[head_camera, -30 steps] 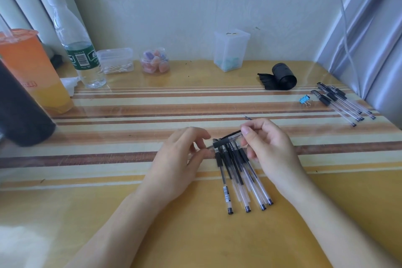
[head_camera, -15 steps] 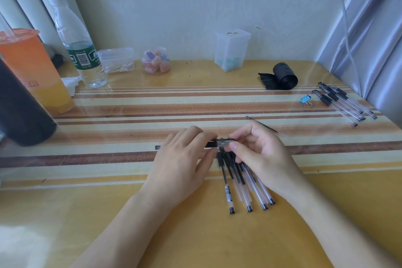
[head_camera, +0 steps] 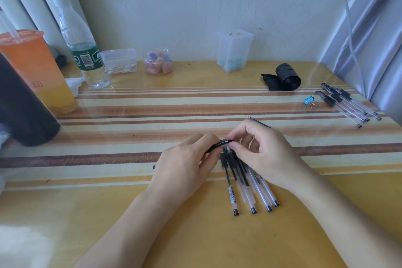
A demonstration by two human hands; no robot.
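Both hands hold one pen [head_camera: 219,144] just above the table. My left hand [head_camera: 185,169] grips its clear barrel, whose end sticks out left of the palm. My right hand [head_camera: 261,152] pinches the black cap end between thumb and fingertips. Under the hands, several clear pens with black caps [head_camera: 248,183] lie side by side, tips toward me. A thin loose refill [head_camera: 258,122] lies on the table behind my right hand, partly hidden. A second group of several capped pens [head_camera: 348,102] lies at the far right.
On the striped table [head_camera: 130,106] stand a black cylinder [head_camera: 24,111], an orange drink cup [head_camera: 41,72] and a water bottle [head_camera: 84,50] at left. Small clear containers [head_camera: 235,50] line the wall. A black bag roll [head_camera: 285,77] and a blue binder clip [head_camera: 309,101] sit right.
The pen has swung from tilted up-right to nearly level between my hands. My left hand closed over its barrel, and my right hand slid left onto the cap end, uncovering the loose refill behind.
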